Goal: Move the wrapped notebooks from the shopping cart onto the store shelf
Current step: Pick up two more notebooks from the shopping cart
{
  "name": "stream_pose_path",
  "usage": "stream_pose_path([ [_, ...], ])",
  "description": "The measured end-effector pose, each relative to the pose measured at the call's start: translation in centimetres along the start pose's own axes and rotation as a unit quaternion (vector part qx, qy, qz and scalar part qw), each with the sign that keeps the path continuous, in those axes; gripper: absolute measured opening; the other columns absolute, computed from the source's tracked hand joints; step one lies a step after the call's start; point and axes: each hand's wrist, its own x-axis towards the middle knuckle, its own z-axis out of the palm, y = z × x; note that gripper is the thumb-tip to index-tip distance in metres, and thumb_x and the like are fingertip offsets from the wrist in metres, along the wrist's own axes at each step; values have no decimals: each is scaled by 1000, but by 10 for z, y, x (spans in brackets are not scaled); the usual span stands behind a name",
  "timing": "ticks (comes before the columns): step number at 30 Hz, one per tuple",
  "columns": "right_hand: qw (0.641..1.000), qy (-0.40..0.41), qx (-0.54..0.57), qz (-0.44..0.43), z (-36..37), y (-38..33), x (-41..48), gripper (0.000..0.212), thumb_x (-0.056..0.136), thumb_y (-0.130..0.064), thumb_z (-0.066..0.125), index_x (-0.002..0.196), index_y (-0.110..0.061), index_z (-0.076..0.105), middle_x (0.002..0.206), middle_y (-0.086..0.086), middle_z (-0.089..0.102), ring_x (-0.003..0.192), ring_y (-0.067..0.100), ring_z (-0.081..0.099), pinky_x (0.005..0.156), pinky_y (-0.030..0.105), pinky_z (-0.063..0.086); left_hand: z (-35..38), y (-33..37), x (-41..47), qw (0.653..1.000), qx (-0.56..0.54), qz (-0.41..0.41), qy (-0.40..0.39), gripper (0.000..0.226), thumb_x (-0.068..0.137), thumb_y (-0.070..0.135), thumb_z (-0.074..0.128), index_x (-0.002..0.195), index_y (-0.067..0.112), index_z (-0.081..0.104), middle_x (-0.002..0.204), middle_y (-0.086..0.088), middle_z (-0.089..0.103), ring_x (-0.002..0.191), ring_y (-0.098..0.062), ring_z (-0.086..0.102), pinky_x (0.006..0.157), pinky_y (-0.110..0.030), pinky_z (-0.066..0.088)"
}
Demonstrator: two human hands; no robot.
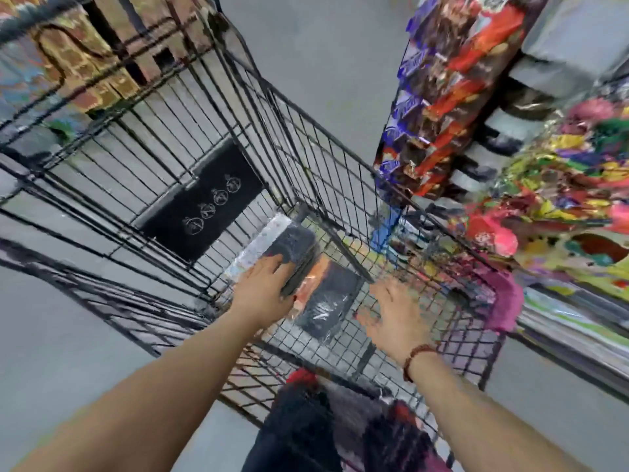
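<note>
Fingers (384, 295) blurred beside wrapped notebooks (327, 301)

Wrapped notebooks (326, 301) in cart (340, 172), shelf (578, 318) to its right, seemingly just beside

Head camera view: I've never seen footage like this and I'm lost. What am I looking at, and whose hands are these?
There is no machine. A person wears the camera on the head, so you look down along both arms into a black wire shopping cart. The left hand grips a plastic-wrapped pack of notebooks. A second wrapped pack lies beside it on the cart floor. The right hand is spread open and holds nothing. Store shelves of colourful goods stand at the right.
</note>
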Motion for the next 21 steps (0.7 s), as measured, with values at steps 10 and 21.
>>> stream_pose_path([
  [10, 963, 16, 193, 186, 115, -29, 50, 64, 85, -43, 60, 135, -8, 40, 139, 11, 44, 129, 26, 40, 102, 34, 37, 70, -57, 59, 997, -67, -12, -24, 72, 80, 41, 61, 142, 18, 33, 151, -7, 30, 135, -28, 31, 109, -45, 33],
  [21, 894, 90, 261, 352, 183, -35, 102, 109, 58, -65, 75, 132, 3, 34, 126, 21, 53, 114, 34, 54, 89, 42, 51, 112, -73, 105, 996, -6, 87, -8, 76, 79, 37, 61, 143, 13, 29, 150, -12, 30, 133, -34, 32, 110, -49, 30],
])
